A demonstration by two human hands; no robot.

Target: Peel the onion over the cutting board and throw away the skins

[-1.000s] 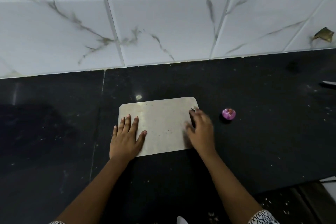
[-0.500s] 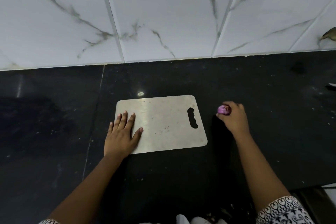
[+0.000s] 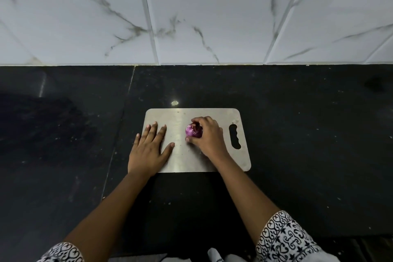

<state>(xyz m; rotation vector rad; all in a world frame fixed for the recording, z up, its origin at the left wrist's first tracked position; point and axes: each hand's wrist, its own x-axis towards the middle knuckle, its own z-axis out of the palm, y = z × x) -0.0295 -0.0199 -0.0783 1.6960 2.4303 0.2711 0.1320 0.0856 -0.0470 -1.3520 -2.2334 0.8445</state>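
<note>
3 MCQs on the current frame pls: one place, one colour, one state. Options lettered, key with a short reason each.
1. Where is the onion?
A. On the counter right of the board
B. On the cutting board, left of its handle slot
C. Against the wall tiles

2. What colour is the onion?
A. White
B. Yellow
C. Purple

3. What is the left hand doing?
A. Lying flat, fingers spread, on the board's left part
B. Gripping the onion
C. Raised off the counter

Key:
1 B, the onion sits on the metal board with the slot to its right.
2 C, its skin shows purple with a dry reddish top.
3 A, the palm lies flat on the board and holds nothing; the right hand is the one closed on the onion.
</note>
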